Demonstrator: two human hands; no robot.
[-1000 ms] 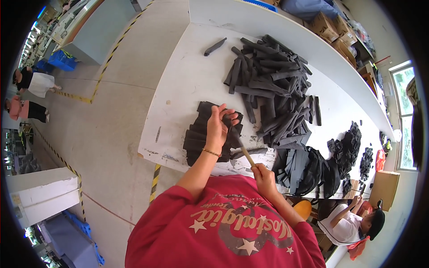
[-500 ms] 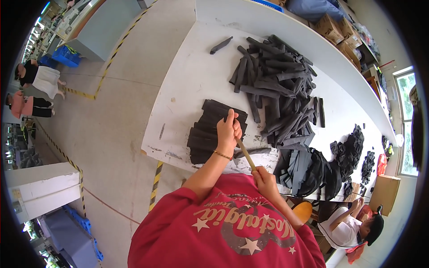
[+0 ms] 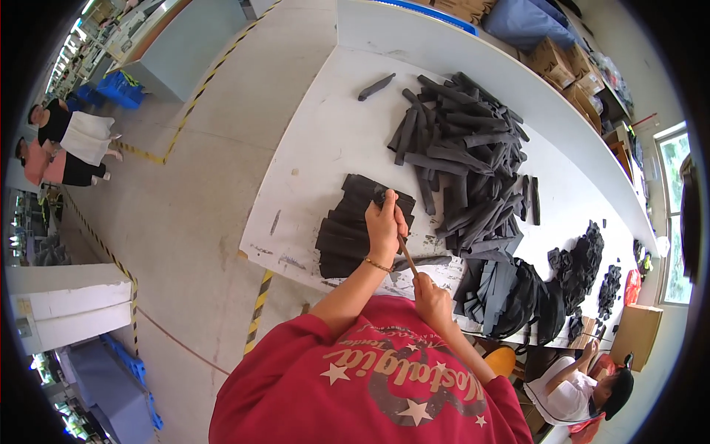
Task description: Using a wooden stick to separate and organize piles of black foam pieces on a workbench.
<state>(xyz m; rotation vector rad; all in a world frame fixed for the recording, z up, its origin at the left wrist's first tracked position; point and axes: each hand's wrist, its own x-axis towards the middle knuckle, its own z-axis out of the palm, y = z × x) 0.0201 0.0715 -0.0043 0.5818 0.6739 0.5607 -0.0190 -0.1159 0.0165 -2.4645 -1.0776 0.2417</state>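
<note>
A flat brown stick (image 3: 408, 257) slants between my two hands over the front edge of the white table (image 3: 296, 140). My left hand (image 3: 384, 228) is closed round its upper end, and a bit of black fabric (image 3: 380, 195) shows at the fingertips. My right hand (image 3: 433, 299), nearer my body, is closed on the lower end. Under and beside my left hand lies a layered stack of black fabric strips (image 3: 344, 233). One dark rolled piece (image 3: 423, 263) rests behind the stick, close to the table edge.
A large heap of dark fabric tubes (image 3: 466, 140) lies beyond my hands, with a lone tube (image 3: 377, 86) to its left. Black bags (image 3: 518, 300) and bunched black pieces (image 3: 577, 255) are on the right. A seated person (image 3: 573, 381) works at far right. A low white partition (image 3: 488, 55) borders the table.
The view has shifted slightly, so the table sits a little lower and to the right. The stick has turned and shows a narrower side. Both hands keep their grip.
</note>
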